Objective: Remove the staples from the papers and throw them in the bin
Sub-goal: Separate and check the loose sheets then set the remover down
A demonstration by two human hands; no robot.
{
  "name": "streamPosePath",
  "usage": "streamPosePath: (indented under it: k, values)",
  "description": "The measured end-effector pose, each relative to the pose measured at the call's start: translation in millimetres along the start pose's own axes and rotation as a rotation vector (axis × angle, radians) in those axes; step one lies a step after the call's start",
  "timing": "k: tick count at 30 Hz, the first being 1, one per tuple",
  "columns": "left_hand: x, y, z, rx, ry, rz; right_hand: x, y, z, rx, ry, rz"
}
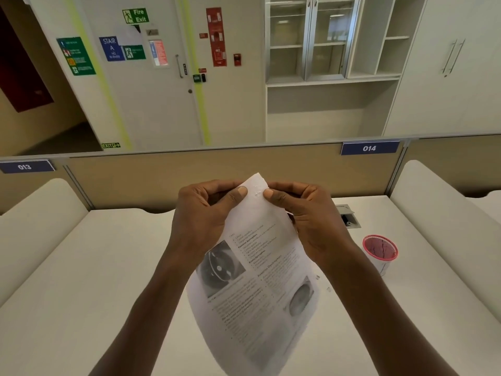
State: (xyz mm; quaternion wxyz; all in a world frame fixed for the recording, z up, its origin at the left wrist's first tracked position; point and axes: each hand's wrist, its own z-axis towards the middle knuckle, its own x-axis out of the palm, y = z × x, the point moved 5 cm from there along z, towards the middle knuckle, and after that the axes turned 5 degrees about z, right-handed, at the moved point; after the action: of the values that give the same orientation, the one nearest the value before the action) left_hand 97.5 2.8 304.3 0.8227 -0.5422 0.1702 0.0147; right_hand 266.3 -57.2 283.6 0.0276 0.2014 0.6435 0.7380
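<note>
I hold printed papers [257,289] up over the desk, their top corner raised toward the camera. My left hand [206,213] pinches that corner from the left, thumb on the front. My right hand [303,215] pinches it from the right, thumb tip close to the left thumb. Between the two thumbs the corner shows small marks [256,191]; whether a staple sits there I cannot tell. A small pink-rimmed bin [380,251] stands on the desk to the right of my right forearm. Two tiny bits [322,283] lie on the desk beside the papers.
The white desk [95,280] is bounded by a beige partition [189,172] at the back and white side dividers [439,213]. A cable hatch [348,216] stands open behind the bin.
</note>
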Motion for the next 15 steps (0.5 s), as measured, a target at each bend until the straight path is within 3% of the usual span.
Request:
streamPosePath:
  k: [15]
  values:
    - [1.1,16.0,2.4,-0.033,-0.002,0.053,-0.7,-17.3,5.6,0.037,0.005,-0.031]
